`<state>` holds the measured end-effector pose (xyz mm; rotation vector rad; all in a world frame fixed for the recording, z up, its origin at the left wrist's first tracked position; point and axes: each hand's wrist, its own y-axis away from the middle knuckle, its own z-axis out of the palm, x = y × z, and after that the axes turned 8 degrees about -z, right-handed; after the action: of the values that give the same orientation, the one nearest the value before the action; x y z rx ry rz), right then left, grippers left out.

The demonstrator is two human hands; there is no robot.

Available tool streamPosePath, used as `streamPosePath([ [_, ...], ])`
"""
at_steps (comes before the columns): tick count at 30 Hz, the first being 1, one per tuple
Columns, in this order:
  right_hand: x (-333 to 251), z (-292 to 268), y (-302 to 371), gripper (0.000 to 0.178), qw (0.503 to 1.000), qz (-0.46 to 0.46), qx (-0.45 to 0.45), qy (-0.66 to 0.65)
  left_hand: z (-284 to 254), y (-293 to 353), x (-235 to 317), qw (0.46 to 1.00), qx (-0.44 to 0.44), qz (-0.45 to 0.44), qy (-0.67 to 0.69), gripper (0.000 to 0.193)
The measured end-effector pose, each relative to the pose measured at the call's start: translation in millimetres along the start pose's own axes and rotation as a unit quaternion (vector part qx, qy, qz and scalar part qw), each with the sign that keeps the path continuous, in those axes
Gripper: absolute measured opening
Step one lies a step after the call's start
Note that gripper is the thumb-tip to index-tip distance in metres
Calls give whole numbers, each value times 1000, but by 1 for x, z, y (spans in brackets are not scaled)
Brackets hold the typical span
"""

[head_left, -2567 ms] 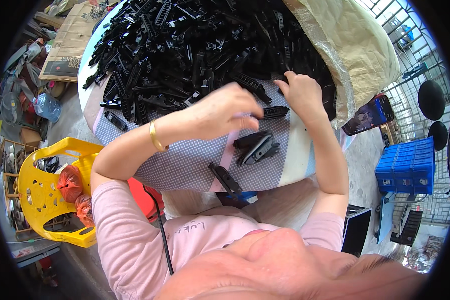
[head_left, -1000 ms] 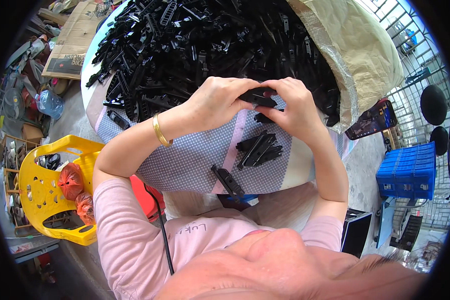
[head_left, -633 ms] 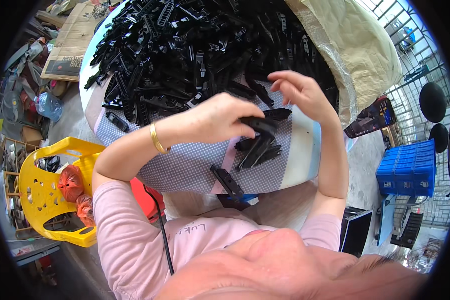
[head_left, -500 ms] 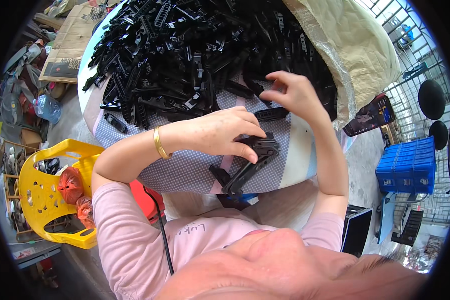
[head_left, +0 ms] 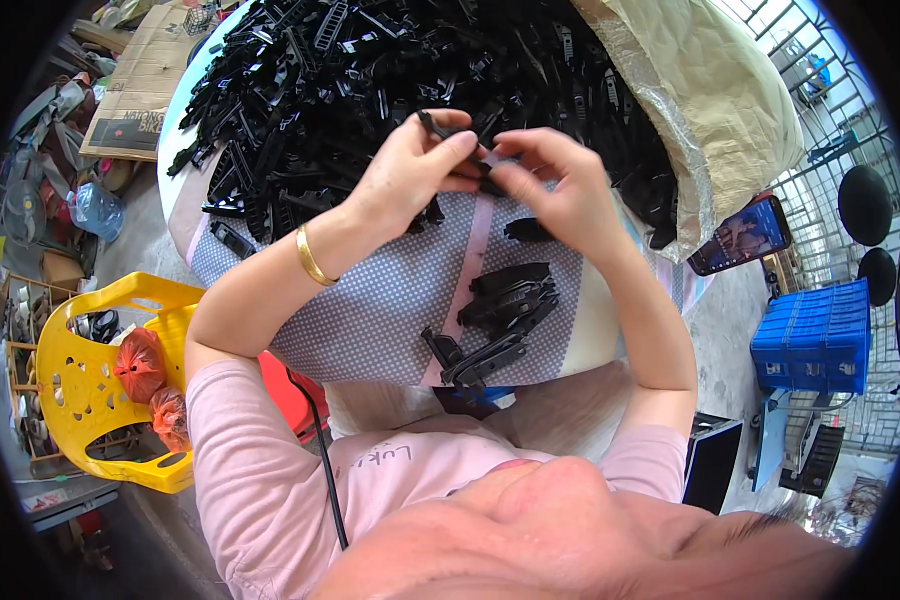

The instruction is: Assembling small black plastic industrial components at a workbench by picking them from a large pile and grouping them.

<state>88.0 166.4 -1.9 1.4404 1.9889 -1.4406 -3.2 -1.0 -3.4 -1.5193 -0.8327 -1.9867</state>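
Note:
Both hands meet over the near edge of a big heap of black plastic parts (head_left: 300, 110). My left hand (head_left: 410, 165) is closed around a long black plastic part (head_left: 432, 124), which sticks out past its fingers. Facing it, my right hand (head_left: 562, 185) has thumb and fingers pinched at a dark piece (head_left: 492, 168); blur hides its shape and whether it joins the left hand's part. Nearer to me, a small stack of similar black parts (head_left: 510, 300) lies on the patterned cloth (head_left: 370, 330). Another black part (head_left: 532, 230) rests just under my right hand.
A large beige sack (head_left: 710, 100) lies open along the heap's right side. A phone (head_left: 740, 237) stands at the table's right edge, with blue crates (head_left: 812, 338) beyond. On the left is a yellow plastic chair (head_left: 80, 390) with red bags (head_left: 140, 365). A black cable (head_left: 325, 460) hangs before me.
My left hand has left the small stack and moved up to the heap, now holding a black part. My right hand has shifted left toward it. The stack stays near the cloth's edge.

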Motion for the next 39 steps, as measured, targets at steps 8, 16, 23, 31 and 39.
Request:
streamPosePath([
  [8, 30, -2, -6, 42, 965, -77, -157, 195, -12, 1, 15, 979, -32, 37, -200, 49],
  [16, 1, -38, 4, 38, 979, 105, -14, -171, -9, 0, 15, 989, -118, -56, 74, 43],
  [23, 2, -20, 3, 37, 984, -132, -72, -97, -8, -6, -1, 975, -174, -138, 19, 33],
  [31, -1, -10, 7, 40, 971, -209, -38, 114, 3, 8, 11, 985, -113, -123, -53, 37],
  [39, -5, -17, 11, 52, 994, -26, -105, 26, 3, 17, 11, 918, -82, 139, -363, 35],
])
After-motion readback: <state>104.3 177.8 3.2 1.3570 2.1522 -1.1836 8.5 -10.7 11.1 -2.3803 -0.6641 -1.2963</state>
